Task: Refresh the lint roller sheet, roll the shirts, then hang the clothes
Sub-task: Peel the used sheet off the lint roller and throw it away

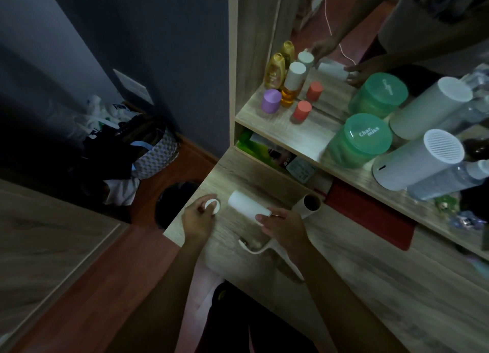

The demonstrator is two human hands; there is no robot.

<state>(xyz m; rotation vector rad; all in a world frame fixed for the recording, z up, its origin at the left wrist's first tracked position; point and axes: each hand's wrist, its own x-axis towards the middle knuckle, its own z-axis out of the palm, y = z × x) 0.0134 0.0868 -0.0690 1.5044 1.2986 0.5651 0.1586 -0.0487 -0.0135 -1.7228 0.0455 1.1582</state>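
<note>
On the wooden desk [370, 268], my right hand [284, 229] grips one end of a white lint roll [246, 204] that lies just above the desk top. My left hand [197, 221] pinches a small white round cap [213, 206], a short gap left of the roll. The white lint roller handle [267, 249] lies on the desk under my right wrist. An empty cardboard core [311, 204] lies to the right of the roll, its open end facing me.
A shelf [277, 130] above the desk holds bottles, small jars, a green tub [361, 141] and a white cylinder [420, 159], all doubled in a mirror. A black bin [174, 204] and a bag of clothes [143, 151] sit on the floor to the left.
</note>
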